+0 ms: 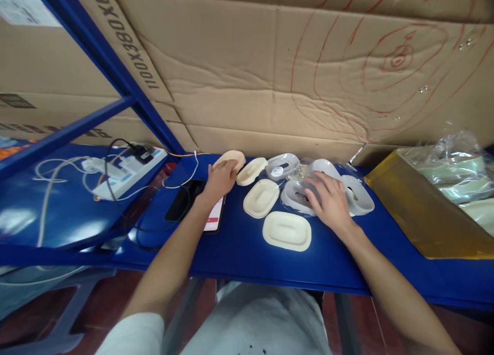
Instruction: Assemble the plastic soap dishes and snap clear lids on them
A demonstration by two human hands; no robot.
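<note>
At the back of the blue table, my left hand (224, 179) has its fingers bent over a beige oval dish (235, 157), thumb at one side. Beside it lie a cream dish (251, 172), a second cream dish (261, 198) and, nearer me, a flat cream dish (287, 231) with a raised middle. My right hand (328, 198), fingers apart, reaches over a grey dish (295, 195) in clear plastic, its fingertips at the edge. Around it are a grey dish with a round sticker (283, 166) and a grey slotted dish (358, 194), the latter partly behind the hand.
Left of the dishes lie a black phone (185, 199) and a lit phone (214, 216). A white power strip (131, 172) trails cables. At right, a yellow-brown box (417, 211) holds plastic-wrapped pieces. A cardboard wall (231, 87) stands behind, beside a blue frame (148, 118).
</note>
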